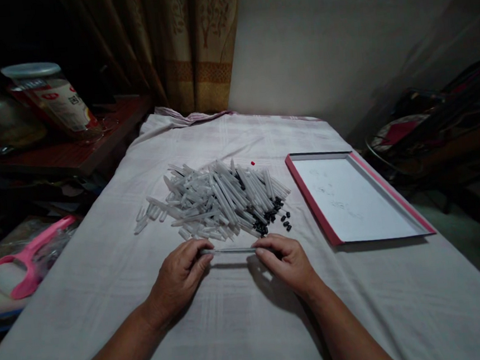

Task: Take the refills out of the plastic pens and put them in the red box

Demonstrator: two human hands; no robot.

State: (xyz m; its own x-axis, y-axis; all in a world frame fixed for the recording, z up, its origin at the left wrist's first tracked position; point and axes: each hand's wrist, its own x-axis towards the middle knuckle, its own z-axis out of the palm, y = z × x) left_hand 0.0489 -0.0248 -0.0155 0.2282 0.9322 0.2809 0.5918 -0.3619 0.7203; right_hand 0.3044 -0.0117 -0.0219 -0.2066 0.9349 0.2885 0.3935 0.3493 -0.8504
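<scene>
Clear tube (228,250) lies level just below the frame's centre, each end pinched in closed fingertips: my left hand (180,276) on one, my right hand (288,263) on the other. Just above it sits a pile of tubes (214,200) with small black caps (284,218) on the white cloth (236,326). A red-edged tray (308,193) lies right of centre, a jar (54,98) upper left. Both forearms come in from the bottom edge, palms down.

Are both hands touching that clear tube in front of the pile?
Touching. The head view shows the left hand pinching one end of the clear tube, the right hand the other.
</scene>
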